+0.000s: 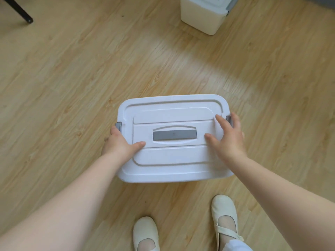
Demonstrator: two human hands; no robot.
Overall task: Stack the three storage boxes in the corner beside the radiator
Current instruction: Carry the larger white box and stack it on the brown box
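A white storage box (174,160) with a grey lid handle and grey side latches is in front of me, above the wooden floor. My left hand (120,144) grips its left end, thumb lying on the lid and fingers wrapped under the rim by the latch. My right hand (229,137) rests on the right end, fingers spread over the lid edge and the right latch. A second white storage box (203,17) with a grey latch stands on the floor at the top of the view, partly cut off. No third box or radiator is in view.
The wood-pattern floor (72,78) spreads all around. A black furniture leg (21,12) touches down at the top left. My two feet in white shoes (224,221) stand just below the held box. A grey shape shows at the top right corner.
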